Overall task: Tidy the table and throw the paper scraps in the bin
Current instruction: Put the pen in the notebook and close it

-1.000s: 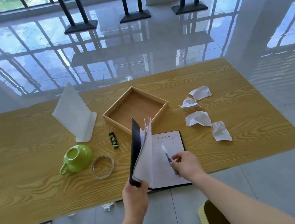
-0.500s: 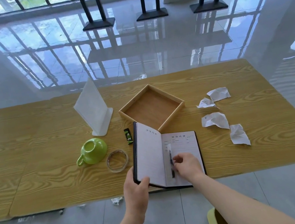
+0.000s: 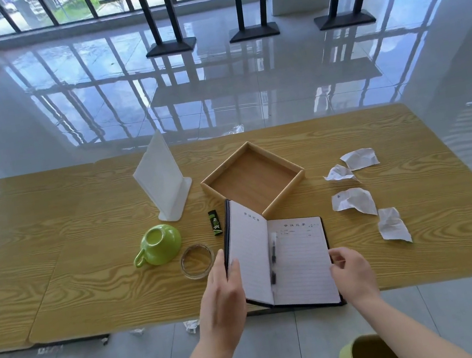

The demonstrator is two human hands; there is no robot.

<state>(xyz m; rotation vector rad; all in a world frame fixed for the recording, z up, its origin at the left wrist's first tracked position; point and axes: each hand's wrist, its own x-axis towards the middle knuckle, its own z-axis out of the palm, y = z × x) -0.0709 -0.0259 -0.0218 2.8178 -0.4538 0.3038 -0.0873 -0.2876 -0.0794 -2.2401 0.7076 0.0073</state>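
**A:** At the near edge of the table [image 3: 89, 281], with its yellow wood-grain top, what are the hands doing?

**B:** The left hand [image 3: 222, 293] is gripping the left half of an open notebook [image 3: 302, 264]. Fingers are curling behind the black cover and the thumb is lying on the lined page. That half is standing tilted up. The right half is lying flat, its near corner jutting past the table edge.

**A:** And the right hand [image 3: 354, 274]?

**B:** It is hovering at the notebook's right edge, fingers loosely bent, holding nothing. Cannot tell whether the fingertips are touching the page.

**A:** Is anything lying in the fold?

**B:** A slim pen [image 3: 273, 258], pale at the far end and dark at the near end, is lying along the gutter.

**A:** Where are the paper scraps?

**B:** Four paper scraps [image 3: 354, 201], white, crumpled and sharply creased, are sitting in a loose line right of the notebook, apart from both hands. The bin [image 3: 346, 354], pale yellow-green with a rounded rim, is showing on the grey floor beside the right forearm.

**A:** I am noting the rest.

**B:** A square, shallow wooden tray [image 3: 283, 193], turned corner-on, is sitting just behind the notebook. A small black-and-green oblong [image 3: 215, 222] is lying left of the tray. A glossy green cup [image 3: 161, 244] with a loop handle is sitting beside a clear round glass dish [image 3: 197, 260]. A smooth white angled sign stand [image 3: 163, 181] is standing behind the cup.
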